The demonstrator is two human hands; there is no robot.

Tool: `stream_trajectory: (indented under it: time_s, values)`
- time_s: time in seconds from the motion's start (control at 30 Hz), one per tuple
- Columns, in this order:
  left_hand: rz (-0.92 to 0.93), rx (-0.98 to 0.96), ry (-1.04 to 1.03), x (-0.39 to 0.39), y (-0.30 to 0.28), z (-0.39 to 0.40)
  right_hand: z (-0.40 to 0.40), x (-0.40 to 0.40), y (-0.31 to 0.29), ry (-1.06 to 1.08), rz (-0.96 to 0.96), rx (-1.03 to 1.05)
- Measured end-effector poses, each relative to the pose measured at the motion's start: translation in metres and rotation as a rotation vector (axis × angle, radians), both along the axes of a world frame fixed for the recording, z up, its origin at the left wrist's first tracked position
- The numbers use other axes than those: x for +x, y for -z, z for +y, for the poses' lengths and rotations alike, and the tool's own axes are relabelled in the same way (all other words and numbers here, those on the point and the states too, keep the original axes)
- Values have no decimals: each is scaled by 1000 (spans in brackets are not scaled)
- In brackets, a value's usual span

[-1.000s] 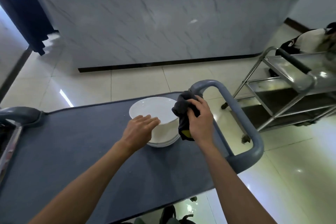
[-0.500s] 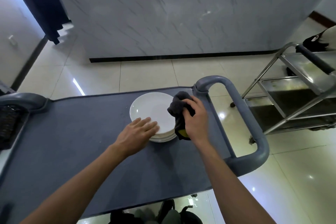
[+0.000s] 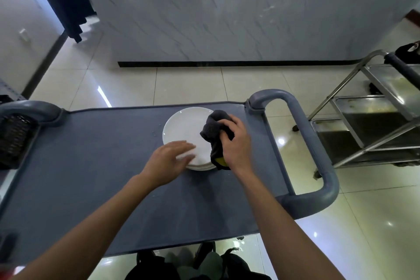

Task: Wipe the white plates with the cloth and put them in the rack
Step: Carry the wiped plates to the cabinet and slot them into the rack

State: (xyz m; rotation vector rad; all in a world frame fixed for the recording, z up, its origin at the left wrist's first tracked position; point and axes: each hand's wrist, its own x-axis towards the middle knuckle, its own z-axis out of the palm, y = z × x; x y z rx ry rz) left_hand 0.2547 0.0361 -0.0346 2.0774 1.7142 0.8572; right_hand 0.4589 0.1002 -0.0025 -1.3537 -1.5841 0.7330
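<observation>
The big blue-grey plastic cart works as the table here, with a small stack of round white ceramic plates near its right handle. Left hand lies flat, fingers spread on the near rim. Right hand bunches a soft dark grey cloth against the top plate. Plates look stiff, slick and breakable, so I'd grab by the rim.
</observation>
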Motion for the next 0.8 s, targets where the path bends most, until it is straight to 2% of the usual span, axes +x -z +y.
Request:
stream_trajectory:
  time_s: [0.1, 0.17, 0.27, 0.47, 0.8]
  values:
    - [-422, -126, -245, 8, -18, 3, -3, -10, -2, -45, 11, -19]
    - [-634, -178, -268, 10, -28, 2, -6, -20, -3, -81, 5, -22]
    - [-844, -217, -245, 6, -33, -3, -12, -40, -5, -119, 25, -28]
    - [-977, -250, -214, -26, -34, -21, -26, -90, -1, -188, 17, -67]
    - [-1022, -291, -409, -113, -22, -55, -54, -182, 13, -368, -112, -201]
